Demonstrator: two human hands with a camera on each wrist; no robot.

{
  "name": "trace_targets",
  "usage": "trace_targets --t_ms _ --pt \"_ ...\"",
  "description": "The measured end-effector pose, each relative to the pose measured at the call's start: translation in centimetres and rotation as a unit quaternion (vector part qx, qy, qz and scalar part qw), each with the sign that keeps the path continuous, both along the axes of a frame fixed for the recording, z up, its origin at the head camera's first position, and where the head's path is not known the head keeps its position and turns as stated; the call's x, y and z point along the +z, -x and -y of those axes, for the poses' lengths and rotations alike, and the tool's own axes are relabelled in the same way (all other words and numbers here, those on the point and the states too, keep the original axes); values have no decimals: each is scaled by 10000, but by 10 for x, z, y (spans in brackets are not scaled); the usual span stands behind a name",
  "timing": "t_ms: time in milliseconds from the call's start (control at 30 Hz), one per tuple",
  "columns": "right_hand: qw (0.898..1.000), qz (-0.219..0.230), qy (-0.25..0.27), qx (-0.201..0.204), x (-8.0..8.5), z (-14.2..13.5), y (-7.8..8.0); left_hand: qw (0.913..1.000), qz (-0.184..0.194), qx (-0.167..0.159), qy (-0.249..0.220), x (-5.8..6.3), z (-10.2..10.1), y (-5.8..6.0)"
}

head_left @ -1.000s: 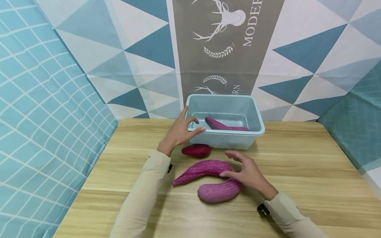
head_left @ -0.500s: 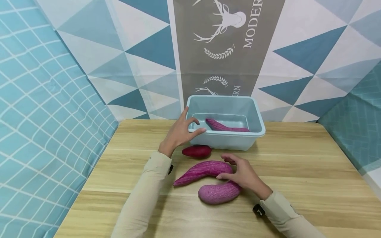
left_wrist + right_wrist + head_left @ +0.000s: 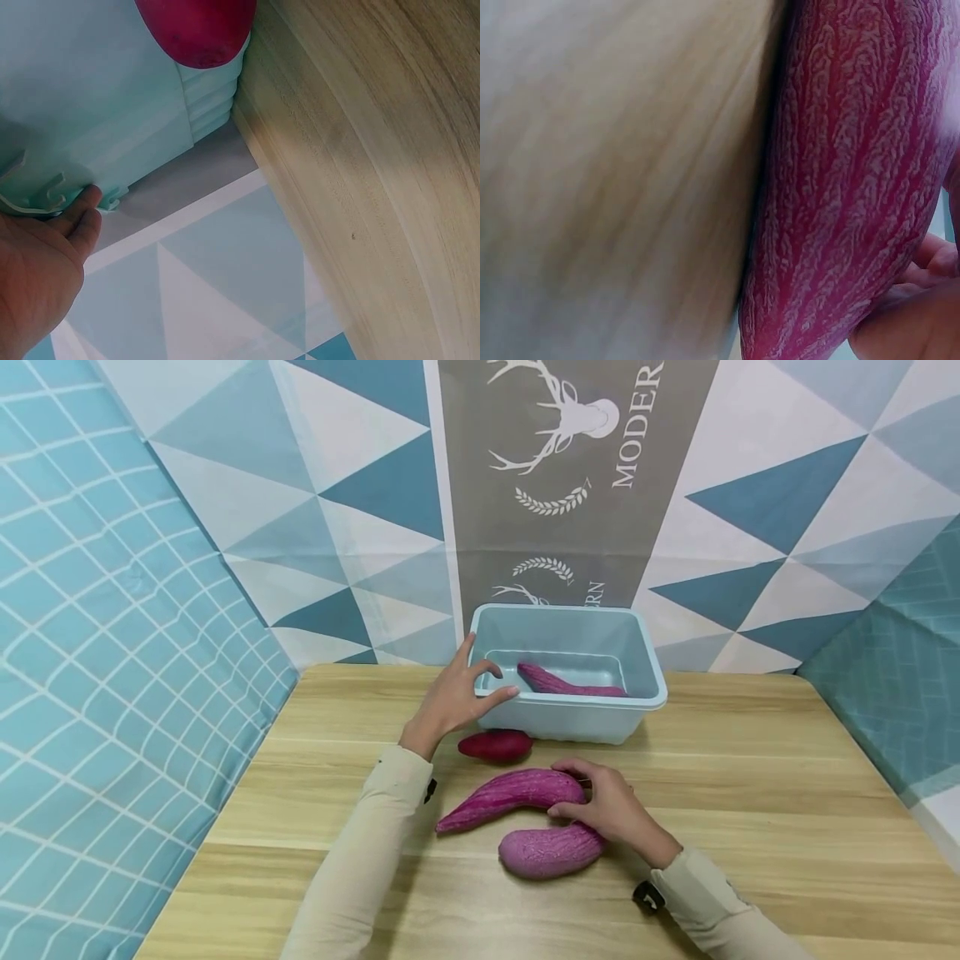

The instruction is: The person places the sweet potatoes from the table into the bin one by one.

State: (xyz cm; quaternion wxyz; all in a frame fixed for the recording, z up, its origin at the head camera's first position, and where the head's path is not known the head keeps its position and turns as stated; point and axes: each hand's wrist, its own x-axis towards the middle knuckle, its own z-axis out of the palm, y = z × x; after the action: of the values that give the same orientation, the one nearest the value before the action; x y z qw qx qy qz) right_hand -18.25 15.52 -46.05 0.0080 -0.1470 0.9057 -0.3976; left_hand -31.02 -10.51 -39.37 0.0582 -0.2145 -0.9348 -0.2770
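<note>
The right grip [image 3: 615, 810] curls round the darker vegetable [image 3: 510, 794] at one end — pressure unclear. Held off-centre, it could twist loose; the paler vegetable [image 3: 551, 852], partly hidden by that grip, could get knocked. The left grip [image 3: 452, 699] lies spread at the bin [image 3: 566, 721].

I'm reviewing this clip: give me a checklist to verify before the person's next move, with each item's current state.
1. Left hand at the blue bin's left corner: ok.
2. Bin upright, with visible bare floor beside the vegetable inside: ok.
3. Right hand at the right end of the magenta vegetable, thumb and forefinger on either side: ok.
4. Firm grip on that vegetable: cannot tell.
5. Right hand free of the paler purple vegetable: cannot tell; the hand overlaps it in the head view.
6. Tabletop path to the bin unobstructed: probably not ok; the red vegetable lies between.
</note>
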Motion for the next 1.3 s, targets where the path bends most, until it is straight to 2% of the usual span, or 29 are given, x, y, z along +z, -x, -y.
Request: trace_targets --t_ms 367,600,933,1100,1300 --pt "9995 106 276 95 -6 -2 -7 10000 -25 56 29 -8 0 -5" --pt "9989 167 431 13 -5 -8 -8 9999 -26 106 76 -8 -2 -4" --pt "9946 49 1034 -85 22 -16 -6 9998 10 163 94 0 -4 -2" --pt "9944 -322 1000 -77 35 -22 -5 9997 28 202 110 1 -3 -2" --pt "9943 -653 784 -299 54 -28 -3 9997 33 207 145 2 -4 -2"
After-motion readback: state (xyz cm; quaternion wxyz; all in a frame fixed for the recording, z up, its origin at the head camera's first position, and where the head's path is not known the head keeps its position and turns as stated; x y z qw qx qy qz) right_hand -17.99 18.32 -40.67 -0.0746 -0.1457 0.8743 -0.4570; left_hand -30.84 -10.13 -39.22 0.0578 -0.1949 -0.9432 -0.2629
